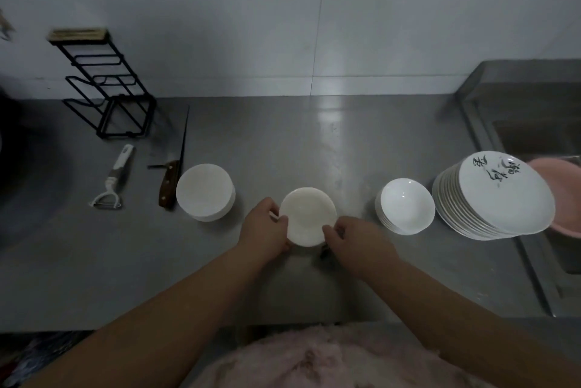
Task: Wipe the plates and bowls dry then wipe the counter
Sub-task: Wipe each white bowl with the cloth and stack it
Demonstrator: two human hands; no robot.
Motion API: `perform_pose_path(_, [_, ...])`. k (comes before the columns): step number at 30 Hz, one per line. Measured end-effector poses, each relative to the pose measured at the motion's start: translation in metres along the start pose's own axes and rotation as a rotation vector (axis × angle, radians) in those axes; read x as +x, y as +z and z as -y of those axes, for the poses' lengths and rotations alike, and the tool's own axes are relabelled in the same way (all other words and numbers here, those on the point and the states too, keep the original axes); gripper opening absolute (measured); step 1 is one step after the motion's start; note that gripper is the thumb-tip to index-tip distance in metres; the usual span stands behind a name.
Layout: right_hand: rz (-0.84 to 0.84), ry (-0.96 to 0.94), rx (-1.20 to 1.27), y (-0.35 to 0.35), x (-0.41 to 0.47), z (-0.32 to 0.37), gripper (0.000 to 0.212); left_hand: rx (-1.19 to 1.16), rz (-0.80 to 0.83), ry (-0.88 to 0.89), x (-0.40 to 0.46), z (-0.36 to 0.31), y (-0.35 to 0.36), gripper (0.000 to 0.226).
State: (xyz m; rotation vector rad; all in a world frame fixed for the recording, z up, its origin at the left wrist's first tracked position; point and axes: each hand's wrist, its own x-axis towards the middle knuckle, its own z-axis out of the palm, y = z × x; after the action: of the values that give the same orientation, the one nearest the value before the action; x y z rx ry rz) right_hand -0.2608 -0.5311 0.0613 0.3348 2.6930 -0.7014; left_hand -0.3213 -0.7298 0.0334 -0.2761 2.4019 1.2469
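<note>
You've got the small white bowl (307,216) dead center of the frame, over the counter (314,142): left hand (265,227) and right hand (358,241) both curled round its rim.

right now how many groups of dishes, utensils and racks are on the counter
dish groups: 4, namely held dish, upturned bowl stack, bowl stack, plate stack
utensils: 2, namely peeler, knife
racks: 1, black rack
total: 7

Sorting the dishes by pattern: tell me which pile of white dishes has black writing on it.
The tall stack of plates at far right, beside the sink. Its top plate carries black brush lettering; the other dishes are plain white.
</note>
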Motion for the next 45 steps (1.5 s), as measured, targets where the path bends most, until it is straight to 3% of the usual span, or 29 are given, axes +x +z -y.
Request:
perform_pose_path(2, [-0.021,0.035,0.062,-0.016,0.004,0.005,0.025,-0.016,-0.023,0.036,-0.004,-0.016,-0.012,0.012])
perform_pose_path(10, [-0.152,-0.076,0.062,-0.075,0.006,0.04,0.027,0.003,-0.161,0.158,-0.02,-0.072,-0.052,0.013])
perform_pose_path(15, [-0.185,-0.097,0.222,-0.099,0.013,0.052,0.042,0.026,-0.199,0.259,-0.026,-0.095,-0.07,0.017])
perform_pose_path(19, [-0.294,-0.134,0.387,-0.121,0.005,0.068,0.058,-0.001,-0.206,0.312,-0.037,-0.117,-0.078,0.032])
perform_pose_path(23, [-0.372,-0.189,0.658,-0.137,-0.007,0.083,0.063,-0.184,-0.153,0.363,-0.043,-0.132,-0.081,0.039])
perform_pose_path(26, [-0.418,-0.227,0.784,-0.143,-0.005,0.087,0.041,-0.381,-0.078,0.356,-0.043,-0.138,-0.08,0.045])
perform_pose_path(30, [-0.379,-0.314,1.005,-0.151,-0.008,0.089,0.023,-0.391,-0.072,0.342,-0.042,-0.143,-0.081,0.022])
perform_pose_path(33, [-0.365,-0.356,0.979,-0.153,-0.011,0.086,0.024,-0.697,-0.006,0.263,-0.044,-0.149,-0.083,0.016])
perform_pose_path(36, [-0.394,-0.263,0.797,-0.153,-0.008,0.078,0.019,-1.062,0.148,0.198,-0.043,-0.153,-0.09,0.021])
perform_pose_path(38, [-0.443,-0.14,0.688,-0.154,-0.005,0.075,0.016,-1.119,0.185,0.176,-0.043,-0.154,-0.096,0.025])
perform_pose_path(40, [-0.504,-0.066,0.724,-0.157,-0.004,0.074,0.027,-1.117,0.184,0.17,-0.044,-0.153,-0.099,0.026])
perform_pose_path(42, [-0.502,-0.126,0.838,-0.158,-0.009,0.077,0.037,-1.092,0.184,0.18,-0.045,-0.151,-0.098,0.025])
perform_pose_path(45, [-0.339,-0.284,0.96,-0.15,-0.018,0.086,0.041,-1.063,0.186,0.228,-0.049,-0.151,-0.093,0.027])
